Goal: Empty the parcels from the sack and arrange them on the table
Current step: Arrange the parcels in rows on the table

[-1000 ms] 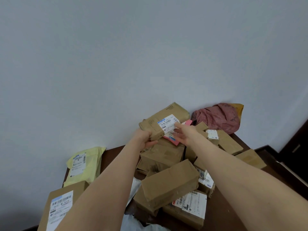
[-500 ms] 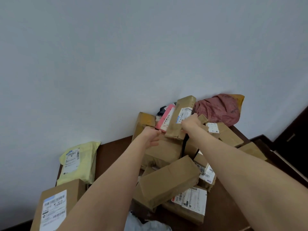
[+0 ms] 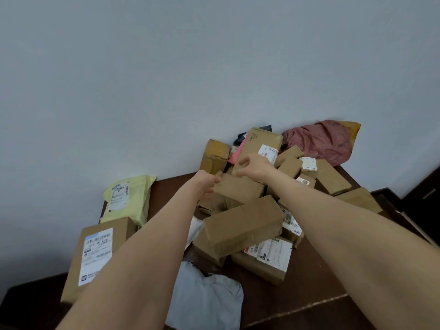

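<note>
The emptying looked done: the red sack lay crumpled and slack against the wall at the far right corner of the table, and no parcel could be seen in it. The arranging was only begun. At the back a tall brown box stood on end against the wall, with a pink parcel and a small box upright just beside it, which read as the start of a row. Most of the rest sat in a loose heap in the middle, a long brown box lying crooked over a labelled box. A yellow mailer, a large box and a grey bag lay apart on the left and near side. The right hand hovered at the foot of the tall box, fingers spread and bent, closed on nothing. The left hand was curled at the corner of a wrapped parcel on top of the heap; whether it gripped that parcel could not be told. The heap probably remained to be sorted.
</note>
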The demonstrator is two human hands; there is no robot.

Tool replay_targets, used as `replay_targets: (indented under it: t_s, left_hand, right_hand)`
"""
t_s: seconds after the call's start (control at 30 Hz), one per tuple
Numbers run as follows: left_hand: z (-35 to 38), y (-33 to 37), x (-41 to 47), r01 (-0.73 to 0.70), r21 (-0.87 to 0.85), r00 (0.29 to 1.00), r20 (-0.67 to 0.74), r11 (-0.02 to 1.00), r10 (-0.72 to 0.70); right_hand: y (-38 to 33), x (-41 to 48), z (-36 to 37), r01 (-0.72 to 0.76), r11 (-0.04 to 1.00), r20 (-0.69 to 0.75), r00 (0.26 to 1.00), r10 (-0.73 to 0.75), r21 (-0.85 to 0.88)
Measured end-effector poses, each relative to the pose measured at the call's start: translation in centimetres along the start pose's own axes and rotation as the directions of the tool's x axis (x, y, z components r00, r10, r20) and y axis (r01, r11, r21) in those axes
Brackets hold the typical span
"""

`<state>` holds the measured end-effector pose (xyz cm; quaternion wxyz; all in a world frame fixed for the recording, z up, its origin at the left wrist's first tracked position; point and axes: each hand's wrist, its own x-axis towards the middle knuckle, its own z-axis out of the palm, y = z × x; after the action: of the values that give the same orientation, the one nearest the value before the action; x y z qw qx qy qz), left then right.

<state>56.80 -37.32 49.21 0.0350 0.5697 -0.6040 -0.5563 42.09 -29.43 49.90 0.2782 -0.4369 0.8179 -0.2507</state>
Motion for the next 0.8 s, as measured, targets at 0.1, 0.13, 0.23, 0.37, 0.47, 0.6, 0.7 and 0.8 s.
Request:
replay_targets:
  t_s: [0.1, 0.13, 0.23, 0.37, 0.47, 0.6, 0.7, 0.8]
  left_hand:
    - [0.0, -1.2, -1.8, 0.036, 0.068, 0.999, -0.011, 0.997, -0.036]
    - [0.0, -1.5, -2.3, 0.053, 0.089, 0.999, -0.012, 0.995, -0.052]
    - [0.1, -3.1, -4.2, 0.089, 0.139, 0.996, 0.002, 0.986, -0.09]
    - [0.3, -5.3, -5.2, 0.095, 0.205, 0.995, -0.016, 0.974, -0.094]
    - [0.4, -6.1, -6.2, 0.107, 0.157, 0.994, -0.027, 0.982, -0.104]
    - [0.0, -7.0, -7.2, 0.073, 0.094, 0.995, -0.076, 0.993, -0.066]
    - [-0.2, -7.1, -7.3, 0.041, -0.023, 0.984, -0.17, 0.999, -0.044]
    - [-0.9, -6.5, -7.2, -0.077, -0.175, 0.919, -0.394, 0.982, 0.002]
  right_hand:
    - [-0.7, -1.9, 1.1, 0.148, 0.979, 0.235, 0.966, -0.111, -0.142]
    - [-0.8, -2.3, 1.5, 0.176, 0.967, 0.302, 0.946, -0.115, -0.183]
    - [-0.8, -3.9, 2.9, 0.25, 0.929, 0.447, 0.888, -0.108, -0.274]
    - [0.0, -5.8, 4.6, 0.359, 0.808, 0.536, 0.842, -0.065, -0.467]
    - [0.6, -7.3, 4.9, 0.447, 0.656, 0.505, 0.855, -0.115, -0.608]
    - [0.8, -7.9, 5.3, 0.449, 0.652, 0.419, 0.882, -0.215, -0.611]
    - [0.6, -7.8, 5.1, 0.392, 0.772, 0.39, 0.898, -0.203, -0.501]
    - [0.0, -7.5, 4.3, 0.308, 0.905, 0.307, 0.927, -0.216, -0.293]
